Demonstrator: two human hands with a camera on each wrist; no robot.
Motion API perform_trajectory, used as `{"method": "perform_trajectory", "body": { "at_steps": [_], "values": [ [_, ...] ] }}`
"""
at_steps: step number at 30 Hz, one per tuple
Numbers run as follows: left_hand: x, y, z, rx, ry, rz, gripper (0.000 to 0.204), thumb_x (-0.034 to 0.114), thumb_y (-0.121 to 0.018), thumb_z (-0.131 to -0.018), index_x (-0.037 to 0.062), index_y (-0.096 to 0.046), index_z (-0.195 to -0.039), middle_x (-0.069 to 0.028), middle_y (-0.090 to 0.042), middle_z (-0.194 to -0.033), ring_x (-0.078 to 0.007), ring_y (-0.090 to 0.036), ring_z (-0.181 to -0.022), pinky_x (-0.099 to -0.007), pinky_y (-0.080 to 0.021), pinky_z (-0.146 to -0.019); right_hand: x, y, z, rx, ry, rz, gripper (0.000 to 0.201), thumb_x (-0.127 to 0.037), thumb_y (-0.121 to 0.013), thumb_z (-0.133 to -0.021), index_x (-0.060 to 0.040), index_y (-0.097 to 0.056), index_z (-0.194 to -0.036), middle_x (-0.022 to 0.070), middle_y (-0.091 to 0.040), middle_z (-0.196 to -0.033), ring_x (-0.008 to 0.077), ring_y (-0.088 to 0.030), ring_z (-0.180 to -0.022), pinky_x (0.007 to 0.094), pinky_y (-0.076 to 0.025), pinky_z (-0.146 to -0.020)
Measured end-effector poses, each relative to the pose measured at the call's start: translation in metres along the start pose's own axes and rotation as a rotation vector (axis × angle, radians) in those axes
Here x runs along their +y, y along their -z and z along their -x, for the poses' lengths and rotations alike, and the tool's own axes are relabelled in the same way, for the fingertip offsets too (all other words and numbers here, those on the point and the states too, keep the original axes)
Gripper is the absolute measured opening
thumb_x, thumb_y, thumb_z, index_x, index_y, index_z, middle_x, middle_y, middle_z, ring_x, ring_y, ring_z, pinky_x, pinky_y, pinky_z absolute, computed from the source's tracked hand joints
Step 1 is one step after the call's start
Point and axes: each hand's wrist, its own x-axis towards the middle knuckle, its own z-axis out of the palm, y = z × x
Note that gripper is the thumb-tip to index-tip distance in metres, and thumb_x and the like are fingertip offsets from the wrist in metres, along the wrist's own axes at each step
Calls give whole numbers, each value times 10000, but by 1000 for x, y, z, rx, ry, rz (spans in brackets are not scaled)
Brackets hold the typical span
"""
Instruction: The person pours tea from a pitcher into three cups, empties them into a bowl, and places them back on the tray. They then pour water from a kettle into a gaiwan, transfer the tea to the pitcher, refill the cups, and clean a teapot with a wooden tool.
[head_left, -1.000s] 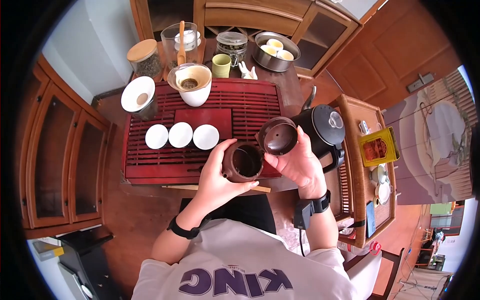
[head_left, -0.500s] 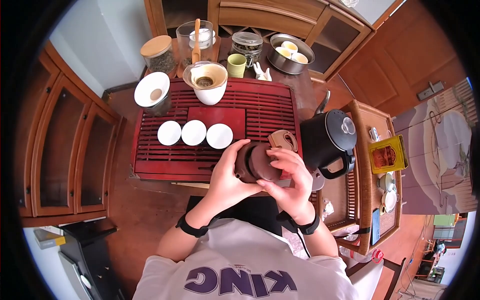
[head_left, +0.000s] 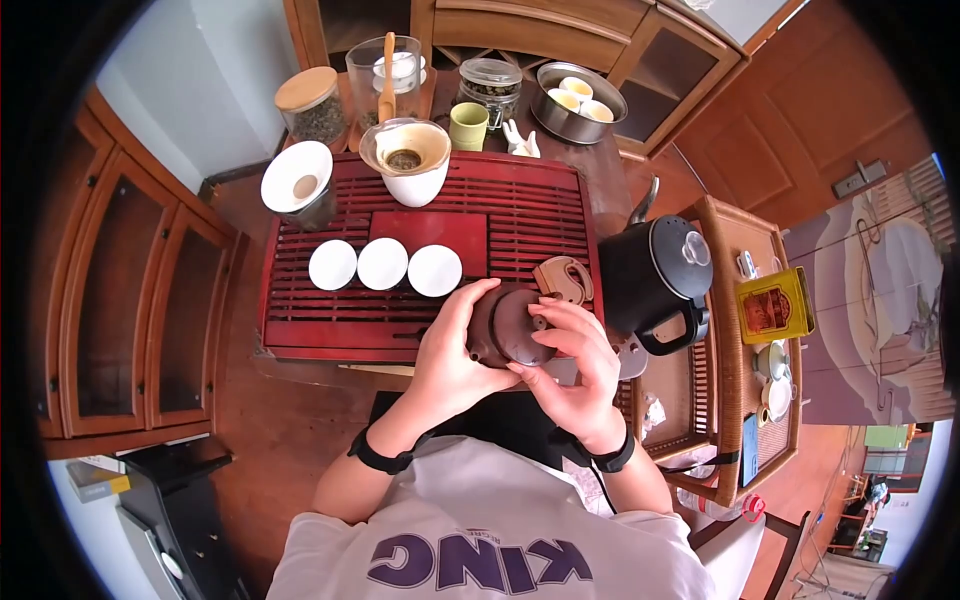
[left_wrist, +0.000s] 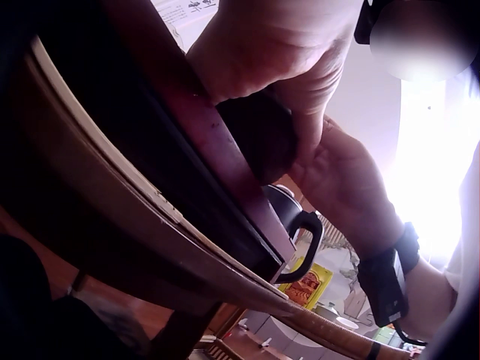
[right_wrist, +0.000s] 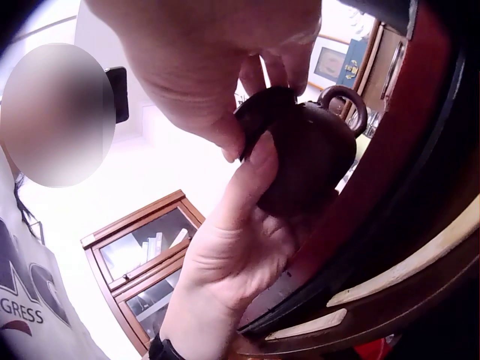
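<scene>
In the head view my left hand [head_left: 440,350] grips the round body of a dark brown clay teapot [head_left: 480,335], its short spout pointing toward me. My right hand [head_left: 582,370] pinches the teapot's lid [head_left: 518,325], thumb at the near edge and fingers by the knob. The lid covers the pot's mouth. From the right wrist view, the lid [right_wrist: 262,109] sits at the rim and the loop handle [right_wrist: 351,105] stands out on the far side. In the left wrist view the left hand [left_wrist: 281,52] hides most of the pot.
Three white cups [head_left: 382,264] stand on the slatted red tea tray [head_left: 310,335]. Behind them is a white pitcher with a strainer [head_left: 415,185]. A brown looped piece [head_left: 562,280] lies near the right hand, beside a black kettle [head_left: 655,270]. Jars [head_left: 310,110] line the back.
The lid, earlier held beside the pot with its inside showing, has been turned over and moved left onto the pot's mouth. In the last half second it has settled closer.
</scene>
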Motion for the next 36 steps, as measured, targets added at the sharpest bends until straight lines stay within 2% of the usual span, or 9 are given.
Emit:
{"method": "perform_trajectory", "body": {
  "at_steps": [12, 15, 18, 20, 22, 24, 28, 31, 36],
  "values": [
    [-2, -1, 1, 18, -87, -100, 942, 166, -950, -571, 57, -468, -1373, -157, -579, -1297, -326, -623, -1154, -413, -529, -946, -2, -8, 8, 60, -80, -60, 386, -97, -876, -670, -32, -704, -1010, 136, -649, -1128, 333, -633, -1083, 430, -517, -913],
    [4, -1, -1, 29, -115, -144, 936, 183, -953, -575, 60, -471, -1368, -156, -587, -1287, -326, -631, -1141, -417, -535, -935, -2, -8, 9, 75, -140, -75, 325, -88, -855, -709, -25, -713, -994, 125, -662, -1084, 314, -633, -1082, 414, -513, -923],
    [6, -1, 0, 15, -98, -134, 926, 180, -953, -579, 62, -473, -1362, -158, -593, -1275, -326, -634, -1136, -417, -539, -926, -5, -8, 4, 214, -343, -294, 284, -45, -834, -716, -29, -720, -976, 124, -672, -1044, 293, -634, -1012, 388, -512, -878],
    [6, -1, 1, -11, -64, -119, 943, 179, -968, -591, 38, -472, -1381, -142, -572, -1314, -266, -596, -1191, -401, -496, -1003, -3, -2, -3, 127, -142, 89, 259, -23, -809, -729, -35, -725, -974, 120, -673, -1016, 271, -617, -920, 366, -499, -809],
    [5, 0, 0, 8, -97, -127, 936, 173, -961, -584, 50, -473, -1372, -151, -582, -1295, -296, -615, -1164, -407, -519, -963, -4, -1, -4, 115, -139, 109, 262, -24, -810, -722, -37, -727, -971, 103, -655, -974, 259, -588, -857, 357, -480, -757],
    [4, -1, -1, 25, -128, -133, 928, 167, -955, -576, 62, -473, -1362, -160, -591, -1277, -326, -634, -1136, -413, -541, -923, -9, 0, -7, 66, -300, 92, 252, -35, -810, -729, -33, -726, -967, 88, -629, -932, 261, -586, -867, 362, -479, -764],
    [4, -2, -1, 24, -104, -120, 931, 154, -954, -570, 60, -474, -1362, -157, -590, -1281, -323, -633, -1138, -412, -539, -929, -8, -1, -4, 35, -240, 157, 237, -24, -802, -750, -28, -722, -972, 85, -614, -920, 244, -597, -848, 333, -494, -735],
    [3, -1, 0, 9, -85, -91, 927, 135, -950, -574, 57, -472, -1364, -154, -590, -1282, -316, -630, -1143, -406, -535, -937, -8, -1, 2, 185, -253, 25, 182, 11, -763, -803, -15, -710, -975, 96, -615, -928, 187, -614, -800, 255, -514, -675],
    [0, -3, 1, -8, -79, -26, 922, 104, -940, -586, 48, -463, -1373, -148, -588, -1287, -305, -626, -1152, -391, -528, -948, 4, 8, 9, 330, -405, -177, 110, -24, -581, -985, 20, -627, -1075, 56, -563, -1074, 85, -548, -891, 210, -458, -770]
  ]
}}
